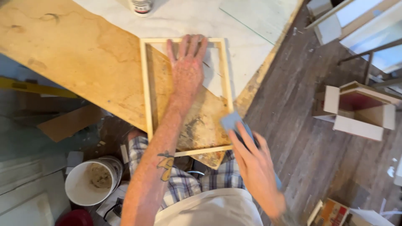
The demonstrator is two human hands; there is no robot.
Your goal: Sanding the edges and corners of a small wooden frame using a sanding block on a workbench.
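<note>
A pale wooden rectangular frame (145, 92) lies flat on a workbench of stained plywood (71, 54). My left hand (187, 69) reaches across the frame, its fingers hooked over the far rail and pressing it down. My right hand (255, 167) grips a grey-blue sanding block (231, 121) against the frame's near right corner. Most of the block is hidden under my fingers.
A can (141, 6) stands at the bench's far edge on a white sheet (243, 46). A white bucket (90, 182) sits on the floor at lower left. Small open-sided white boxes (360, 111) stand on the dark wood floor to the right.
</note>
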